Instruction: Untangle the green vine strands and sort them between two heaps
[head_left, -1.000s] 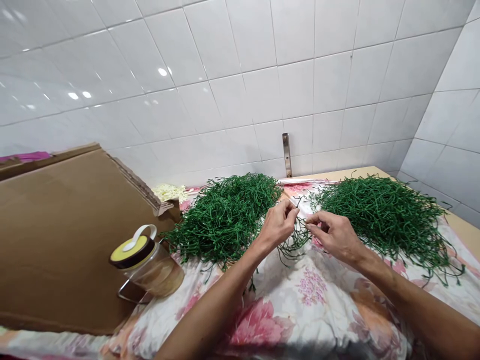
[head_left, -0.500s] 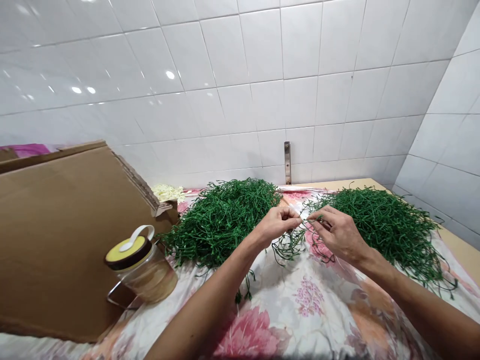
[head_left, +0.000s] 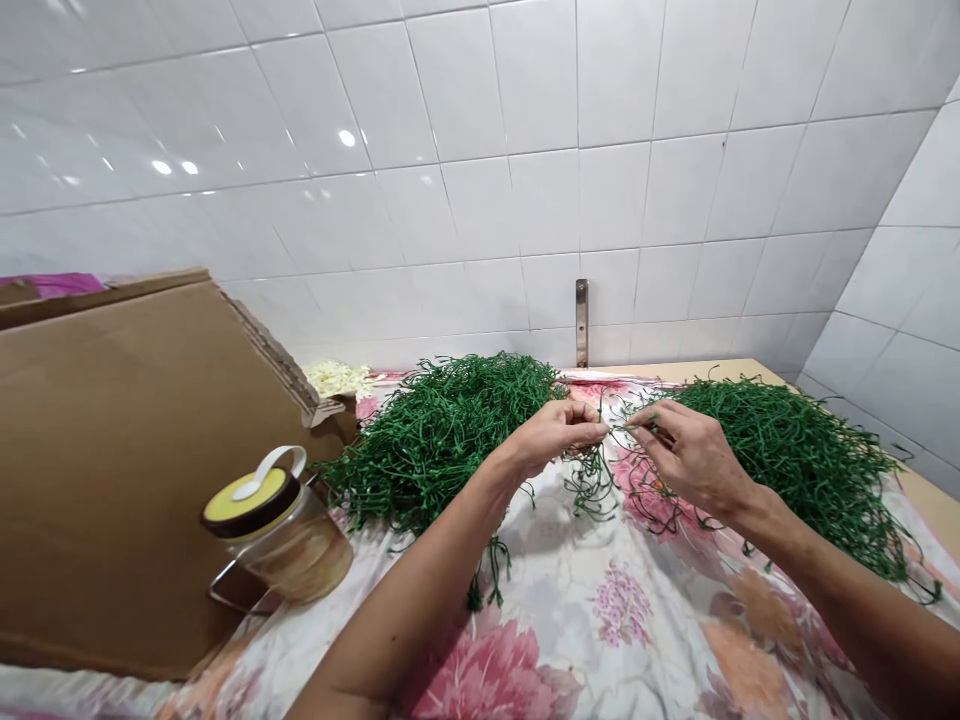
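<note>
My left hand [head_left: 556,436] is closed in a pinch on thin green strands with small knobbed ends; several dangle below its fingers. Close to its right, fingertips almost meeting, my right hand [head_left: 688,455] pinches a thin green strand between thumb and forefinger. More strands hang under this hand over the cloth. A big tangled pile of green strands [head_left: 442,430] lies beyond and to the left of my left hand. A second pile of green strands [head_left: 795,460] spreads behind and right of my right hand. Whether both hands grip one same strand I cannot tell.
A floral cloth [head_left: 555,570] covers the table. At left, a large cardboard box [head_left: 112,480] stands beside a clear jar [head_left: 300,560] with a yellow lid and white loop. Pale yellow pieces [head_left: 337,378] lie behind. A metal bracket [head_left: 582,322] stands against the tiled wall.
Both hands stay pinched near each other and have shifted slightly. A gap shows between their fingertips, and the strands under my left hand hang a little differently. The view has turned slightly.
</note>
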